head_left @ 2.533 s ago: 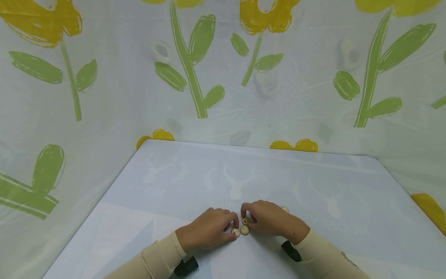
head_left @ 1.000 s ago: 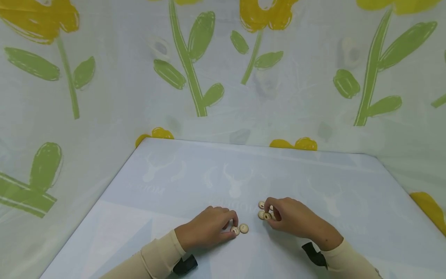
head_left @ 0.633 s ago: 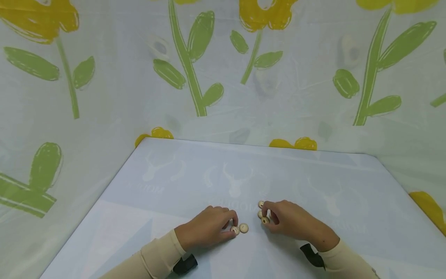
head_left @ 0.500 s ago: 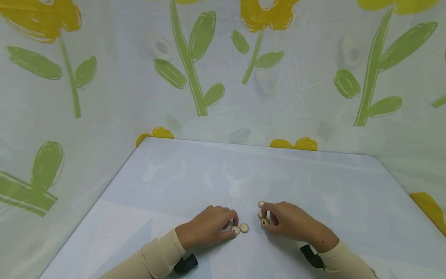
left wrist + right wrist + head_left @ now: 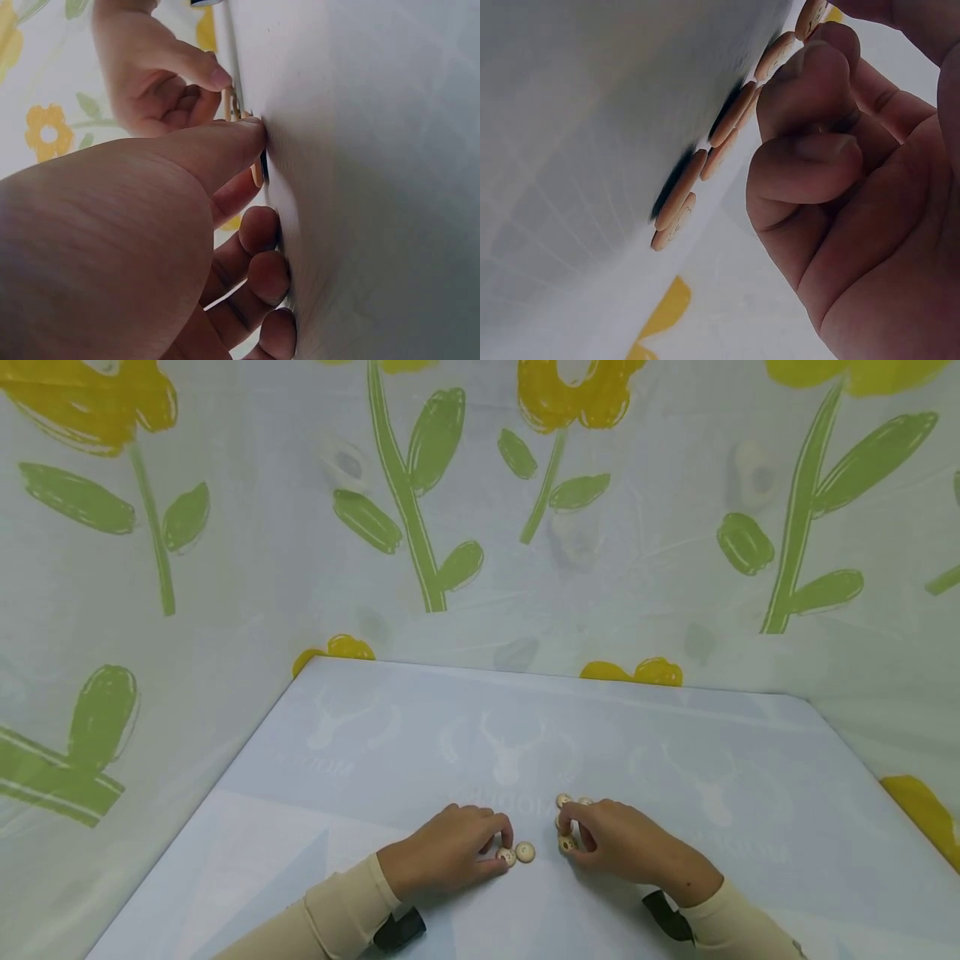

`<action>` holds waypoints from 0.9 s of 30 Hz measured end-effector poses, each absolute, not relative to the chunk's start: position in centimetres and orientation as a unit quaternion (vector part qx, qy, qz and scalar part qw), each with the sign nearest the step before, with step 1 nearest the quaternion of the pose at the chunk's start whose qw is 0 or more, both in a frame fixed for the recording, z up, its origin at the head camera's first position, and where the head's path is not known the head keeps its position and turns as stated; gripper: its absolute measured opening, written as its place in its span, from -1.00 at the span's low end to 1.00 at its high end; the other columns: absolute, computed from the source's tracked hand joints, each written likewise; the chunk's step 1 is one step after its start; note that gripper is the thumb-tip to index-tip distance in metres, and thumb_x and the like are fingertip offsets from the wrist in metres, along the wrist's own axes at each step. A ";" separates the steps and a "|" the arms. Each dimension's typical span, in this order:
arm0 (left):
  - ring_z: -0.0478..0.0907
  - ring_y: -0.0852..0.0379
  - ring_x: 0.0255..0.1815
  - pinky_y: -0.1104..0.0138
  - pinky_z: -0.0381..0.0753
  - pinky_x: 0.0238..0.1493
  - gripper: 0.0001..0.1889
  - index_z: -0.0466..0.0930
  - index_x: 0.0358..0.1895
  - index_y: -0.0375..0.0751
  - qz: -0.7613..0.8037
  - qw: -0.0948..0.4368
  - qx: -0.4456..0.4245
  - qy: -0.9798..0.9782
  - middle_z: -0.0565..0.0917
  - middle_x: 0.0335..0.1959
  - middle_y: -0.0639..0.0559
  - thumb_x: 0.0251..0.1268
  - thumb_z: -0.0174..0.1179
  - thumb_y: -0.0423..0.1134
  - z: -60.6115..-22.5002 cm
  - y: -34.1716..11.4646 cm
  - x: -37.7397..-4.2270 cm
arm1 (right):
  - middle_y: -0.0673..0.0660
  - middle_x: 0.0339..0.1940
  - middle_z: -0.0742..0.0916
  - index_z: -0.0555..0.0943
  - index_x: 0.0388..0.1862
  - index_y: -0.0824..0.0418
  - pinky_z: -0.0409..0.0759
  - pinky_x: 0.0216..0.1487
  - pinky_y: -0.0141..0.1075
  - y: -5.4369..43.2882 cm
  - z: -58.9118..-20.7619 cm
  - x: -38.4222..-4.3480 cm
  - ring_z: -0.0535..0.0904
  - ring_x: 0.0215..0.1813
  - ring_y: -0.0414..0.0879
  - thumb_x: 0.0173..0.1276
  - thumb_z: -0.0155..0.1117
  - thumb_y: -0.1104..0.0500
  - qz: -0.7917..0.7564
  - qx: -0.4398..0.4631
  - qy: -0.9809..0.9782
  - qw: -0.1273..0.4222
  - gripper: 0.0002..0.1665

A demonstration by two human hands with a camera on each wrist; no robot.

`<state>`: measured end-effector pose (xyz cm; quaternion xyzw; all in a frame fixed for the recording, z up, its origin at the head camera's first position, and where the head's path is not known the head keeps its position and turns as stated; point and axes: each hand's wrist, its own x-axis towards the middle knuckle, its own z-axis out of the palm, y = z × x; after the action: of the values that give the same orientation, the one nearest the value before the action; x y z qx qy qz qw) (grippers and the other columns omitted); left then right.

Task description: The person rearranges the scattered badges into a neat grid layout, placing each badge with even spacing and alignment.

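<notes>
My left hand [image 5: 447, 852] stays low on the table, thumb and index finger pinching a pale wooden button [image 5: 506, 857] by its edges. Just right of it lies a second round button [image 5: 525, 852]. My right hand [image 5: 626, 842] pinches another button [image 5: 567, 843] between thumb and index finger, close over the tabletop. Behind its fingers sit more buttons, one at the far left of the group [image 5: 563, 800] and one beside it [image 5: 585, 802]; the rest are partly hidden. The right wrist view shows several buttons [image 5: 681, 190] laid in two rows beside the curled fingers.
The table [image 5: 360, 727] has a pale cover with faint deer-head prints. A white curtain [image 5: 262, 568] with yellow flowers and green leaves hangs behind and at the sides. Dark wrist-worn pieces [image 5: 400, 930] show under both sleeves.
My right hand has carried its button from beside the left hand over to the group at right, then drawn it toward me to the group's near side. My left hand stays in place.
</notes>
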<state>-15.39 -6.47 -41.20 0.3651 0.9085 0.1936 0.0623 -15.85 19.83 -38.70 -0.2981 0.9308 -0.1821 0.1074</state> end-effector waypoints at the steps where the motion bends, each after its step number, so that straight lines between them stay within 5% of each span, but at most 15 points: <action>1: 0.29 0.39 -0.50 0.45 0.30 -0.36 -0.85 0.61 -0.15 0.11 0.193 0.062 0.365 0.909 0.42 -0.53 0.29 0.30 0.33 -0.03 -41.2 -6.4 -15.4 | -0.20 -0.63 0.46 0.57 -0.24 -0.05 0.33 -0.47 -0.42 19.8 -38.7 -15.9 0.32 -0.54 -0.38 0.26 0.43 0.15 -0.181 -0.299 0.931 0.106 -0.80; 27: 0.29 0.39 -0.51 0.44 0.31 -0.33 -0.85 0.62 -0.17 0.07 0.196 0.043 0.375 0.905 0.43 -0.54 0.27 0.30 0.33 -0.05 -41.1 -6.5 -15.1 | -0.19 -0.61 0.49 0.59 -0.23 -0.07 0.36 -0.46 -0.41 19.8 -39.2 -15.8 0.35 -0.52 -0.35 0.23 0.45 0.15 -0.174 -0.291 0.933 0.119 -0.78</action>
<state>-15.11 -6.46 -41.14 0.3751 0.9050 0.1961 0.0434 -15.80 19.80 -39.23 -0.2911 0.9333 -0.1736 0.1187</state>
